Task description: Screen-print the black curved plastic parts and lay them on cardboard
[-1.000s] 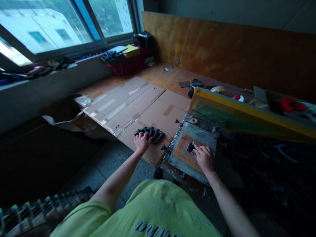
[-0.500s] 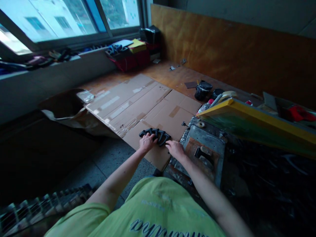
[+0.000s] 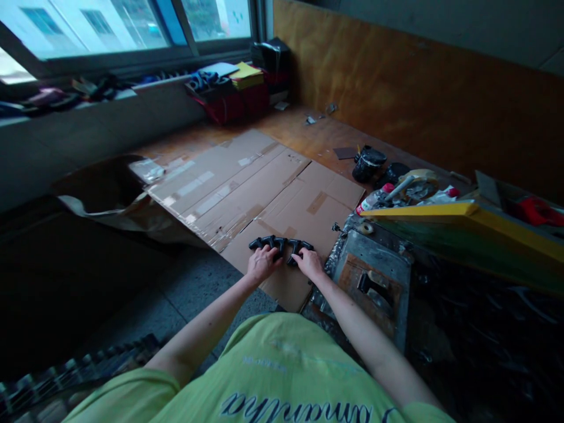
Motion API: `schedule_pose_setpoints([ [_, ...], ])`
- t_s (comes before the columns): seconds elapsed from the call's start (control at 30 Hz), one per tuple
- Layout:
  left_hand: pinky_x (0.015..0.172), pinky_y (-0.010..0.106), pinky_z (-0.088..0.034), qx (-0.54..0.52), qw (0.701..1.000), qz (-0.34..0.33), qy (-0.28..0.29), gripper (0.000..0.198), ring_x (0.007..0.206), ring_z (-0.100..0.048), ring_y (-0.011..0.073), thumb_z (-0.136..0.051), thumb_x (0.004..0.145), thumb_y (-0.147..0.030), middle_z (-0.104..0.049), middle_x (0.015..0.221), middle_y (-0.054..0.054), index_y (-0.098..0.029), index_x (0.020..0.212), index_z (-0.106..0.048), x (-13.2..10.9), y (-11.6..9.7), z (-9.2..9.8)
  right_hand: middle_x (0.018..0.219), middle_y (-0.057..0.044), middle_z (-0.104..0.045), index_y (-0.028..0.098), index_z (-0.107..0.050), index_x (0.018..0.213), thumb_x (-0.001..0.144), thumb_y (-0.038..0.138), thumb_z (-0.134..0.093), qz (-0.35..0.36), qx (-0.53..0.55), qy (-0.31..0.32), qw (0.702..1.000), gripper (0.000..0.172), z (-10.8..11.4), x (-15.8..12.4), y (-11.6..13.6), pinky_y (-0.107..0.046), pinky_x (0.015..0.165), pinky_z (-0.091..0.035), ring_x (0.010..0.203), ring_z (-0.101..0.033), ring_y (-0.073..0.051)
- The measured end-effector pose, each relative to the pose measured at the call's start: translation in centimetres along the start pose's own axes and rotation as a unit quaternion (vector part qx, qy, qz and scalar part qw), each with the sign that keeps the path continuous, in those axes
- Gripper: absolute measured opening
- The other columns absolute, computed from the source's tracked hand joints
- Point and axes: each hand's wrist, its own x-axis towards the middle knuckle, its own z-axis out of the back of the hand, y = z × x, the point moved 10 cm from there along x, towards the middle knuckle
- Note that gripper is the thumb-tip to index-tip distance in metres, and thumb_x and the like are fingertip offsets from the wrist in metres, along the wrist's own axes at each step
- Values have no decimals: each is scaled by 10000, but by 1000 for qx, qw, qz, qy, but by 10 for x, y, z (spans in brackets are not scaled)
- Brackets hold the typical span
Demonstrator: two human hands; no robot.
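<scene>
While both our arms reach forward in the head view, our left hand [image 3: 263,264] lies with bent fingers over the left cluster of black pieces [image 3: 267,240]; whether those fingers squeeze, we cannot tell. Our right hand [image 3: 310,264] grasps the right black pieces [image 3: 296,242] in its fingers, a narrow gap parting them from the cluster. All these rest near the front edge of the cardboard [image 3: 264,188], which covers part of the desk [image 3: 293,125]. To its right we see a metal plate [image 3: 365,244] bearing a brown board [image 3: 346,274] with another black part [image 3: 365,283] on top. Behind a tilted yellow frame [image 3: 440,211] stand a pink-capped bottle [image 3: 372,200] and a tape roll [image 3: 418,177].
</scene>
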Motion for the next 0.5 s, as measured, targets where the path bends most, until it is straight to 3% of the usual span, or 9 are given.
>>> schedule_pose_setpoints([
  [0.13, 830, 333, -458, -2, 1000, -29, -2, 341, 959, -599, 248, -519, 912, -500, -633, 1066, 80, -265, 1098, -682, 2, -5, 0, 1021, -164, -746, 168, -700, 1074, 883, 610, -565, -38, -8, 3, 999, 500, -1, 6, 5, -347, 848, -503, 989, -701, -274],
  [0.3, 808, 310, -450, 3, 998, -55, -23, 341, 892, -598, 206, -438, 963, -482, -633, 1023, 62, -264, 1060, -682, -1, -6, 3, 1042, -146, -749, 166, -713, 1040, 855, 525, -619, -73, -10, 10, 997, 414, 4, 7, 8, -337, 881, -496, 1036, -693, -271],
  [0.5, 762, 309, -438, 14, 998, -52, -28, 356, 844, -585, 200, -408, 982, -464, -634, 971, 70, -244, 978, -687, -13, -1, 1, 1074, -137, -746, 180, -711, 1086, 855, 522, -611, -87, -14, 24, 996, 425, 3, 8, 4, -331, 906, -486, 1055, -686, -257],
])
